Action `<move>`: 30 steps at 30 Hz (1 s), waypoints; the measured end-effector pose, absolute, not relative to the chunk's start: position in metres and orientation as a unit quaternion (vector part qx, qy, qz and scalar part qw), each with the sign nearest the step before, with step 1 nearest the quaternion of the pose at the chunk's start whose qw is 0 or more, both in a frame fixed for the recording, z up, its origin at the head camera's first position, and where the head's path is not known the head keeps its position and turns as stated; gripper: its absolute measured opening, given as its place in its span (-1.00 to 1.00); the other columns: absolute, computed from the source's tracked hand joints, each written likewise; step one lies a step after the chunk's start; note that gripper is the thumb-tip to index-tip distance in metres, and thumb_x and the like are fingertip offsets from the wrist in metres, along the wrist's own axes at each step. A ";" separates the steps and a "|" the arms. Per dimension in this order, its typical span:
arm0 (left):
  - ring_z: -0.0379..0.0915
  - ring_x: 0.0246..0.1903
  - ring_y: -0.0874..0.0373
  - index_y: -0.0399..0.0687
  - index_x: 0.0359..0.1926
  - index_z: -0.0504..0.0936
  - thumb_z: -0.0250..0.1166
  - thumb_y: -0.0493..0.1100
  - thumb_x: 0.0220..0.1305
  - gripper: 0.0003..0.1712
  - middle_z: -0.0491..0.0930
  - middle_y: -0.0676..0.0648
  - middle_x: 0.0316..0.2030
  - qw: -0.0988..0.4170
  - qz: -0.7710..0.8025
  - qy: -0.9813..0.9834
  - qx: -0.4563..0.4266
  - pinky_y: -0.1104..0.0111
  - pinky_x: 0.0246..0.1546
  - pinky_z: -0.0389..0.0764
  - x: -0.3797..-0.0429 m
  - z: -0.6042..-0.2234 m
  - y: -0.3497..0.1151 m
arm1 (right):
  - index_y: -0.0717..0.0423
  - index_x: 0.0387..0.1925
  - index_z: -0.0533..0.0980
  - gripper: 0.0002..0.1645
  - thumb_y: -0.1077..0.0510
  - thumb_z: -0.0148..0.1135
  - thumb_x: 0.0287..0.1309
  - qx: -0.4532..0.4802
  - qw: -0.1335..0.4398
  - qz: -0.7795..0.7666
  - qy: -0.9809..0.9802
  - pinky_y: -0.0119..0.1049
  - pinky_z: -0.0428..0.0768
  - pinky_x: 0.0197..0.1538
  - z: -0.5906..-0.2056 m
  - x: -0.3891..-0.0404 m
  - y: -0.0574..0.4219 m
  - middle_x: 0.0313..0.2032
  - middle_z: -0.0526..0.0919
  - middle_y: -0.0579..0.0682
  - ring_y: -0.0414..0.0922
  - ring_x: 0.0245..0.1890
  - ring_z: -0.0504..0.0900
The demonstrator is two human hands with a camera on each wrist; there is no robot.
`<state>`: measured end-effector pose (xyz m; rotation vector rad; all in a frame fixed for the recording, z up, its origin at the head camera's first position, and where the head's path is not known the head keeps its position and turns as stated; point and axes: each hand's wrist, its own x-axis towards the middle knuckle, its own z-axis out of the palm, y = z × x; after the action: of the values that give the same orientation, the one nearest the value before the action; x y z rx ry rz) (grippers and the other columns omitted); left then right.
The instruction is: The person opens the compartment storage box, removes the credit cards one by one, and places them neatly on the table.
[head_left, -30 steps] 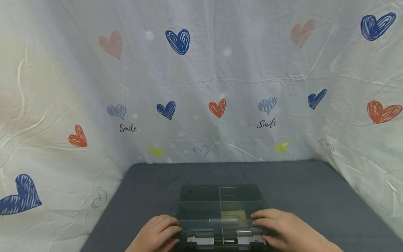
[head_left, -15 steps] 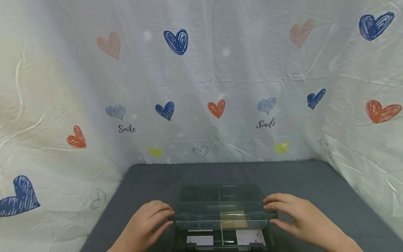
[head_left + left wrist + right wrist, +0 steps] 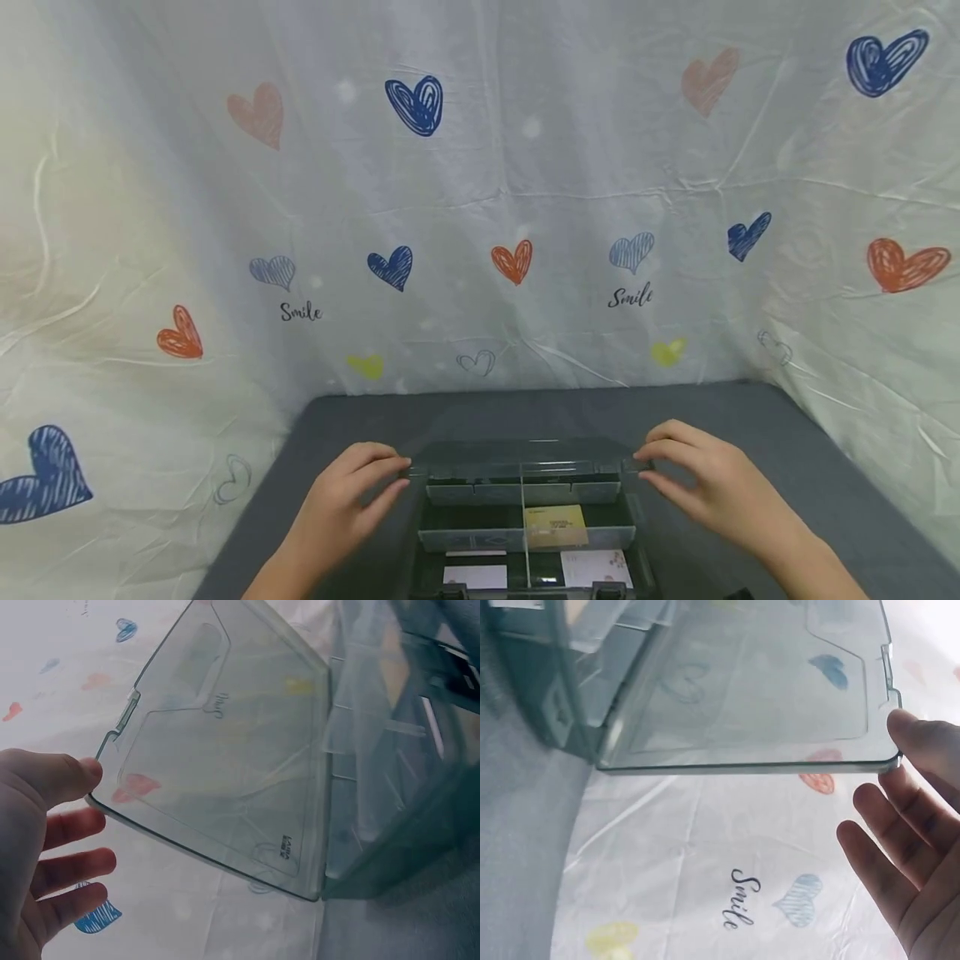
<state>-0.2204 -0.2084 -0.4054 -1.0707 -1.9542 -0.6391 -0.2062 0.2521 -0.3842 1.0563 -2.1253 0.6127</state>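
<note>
While the tinted clear-plastic organizer box sits nearest on the tabletop, cards lying inside, its lid stands tilted up from the far side, one free corner pinched by the left hand and the other by the right hand. That thin lid will probably feel light, stiff and rather slippery, and could crack if twisted, so both free corners seem the best holds, kept level with each other; a heart-printed curtain hangs beyond.
</note>
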 end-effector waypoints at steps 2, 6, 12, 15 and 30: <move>0.54 -0.22 0.22 -0.06 -0.06 0.77 0.43 -0.18 0.32 -0.81 0.64 0.05 -0.16 0.388 -0.283 -0.776 -0.410 0.51 -0.18 0.52 -0.223 -0.406 -0.207 | -0.14 -0.21 0.67 -0.59 -0.27 0.06 0.46 0.398 0.345 0.244 -0.814 -0.56 0.51 -0.17 -0.383 -0.209 0.251 -0.18 0.59 -0.26 -0.31 -0.27 0.59; 0.56 -0.26 0.21 -0.09 -0.03 0.77 0.52 -0.45 0.06 -0.58 0.64 0.01 -0.19 0.357 -0.348 -0.779 -0.381 0.54 -0.20 0.55 -0.231 -0.404 -0.204 | -0.09 -0.23 0.69 -0.55 -0.29 0.08 0.44 0.385 0.351 0.264 -0.812 -0.57 0.49 -0.18 -0.381 -0.217 0.250 -0.20 0.59 -0.25 -0.31 -0.28 0.58; 0.62 -0.20 0.19 -0.12 0.01 0.76 0.47 -0.46 0.16 -0.61 0.65 -0.02 -0.15 0.325 -0.420 -0.788 -0.313 0.50 -0.15 0.61 -0.241 -0.401 -0.196 | -0.04 -0.22 0.73 -0.67 -0.18 0.33 0.32 0.332 0.350 0.277 -0.831 -0.57 0.51 -0.19 -0.375 -0.225 0.247 -0.22 0.60 -0.28 -0.33 -0.27 0.60; 0.61 -0.16 0.21 -0.05 0.05 0.75 0.45 -0.37 0.25 -0.65 0.66 0.00 -0.11 0.311 -0.453 -0.794 -0.261 0.50 -0.13 0.60 -0.245 -0.401 -0.191 | 0.01 -0.22 0.73 -0.81 0.17 0.56 0.10 0.297 0.358 0.287 -0.837 -0.60 0.52 -0.16 -0.374 -0.227 0.243 -0.23 0.61 -0.27 -0.33 -0.25 0.62; 0.59 -0.27 0.26 -0.20 -0.06 0.78 0.42 -0.36 0.28 -0.79 0.72 -0.03 -0.15 0.318 -0.519 -0.781 -0.140 0.58 -0.27 0.56 -0.259 -0.419 -0.182 | 0.10 -0.03 0.69 -0.59 0.41 0.50 0.07 0.181 0.350 0.381 -0.837 -0.65 0.52 -0.05 -0.389 -0.238 0.232 -0.11 0.70 -0.07 -0.34 -0.15 0.63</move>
<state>-0.2593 -0.1818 -0.4186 -0.3675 -2.0553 -1.3662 -0.2382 0.2323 -0.3886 0.4676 -2.1673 0.9857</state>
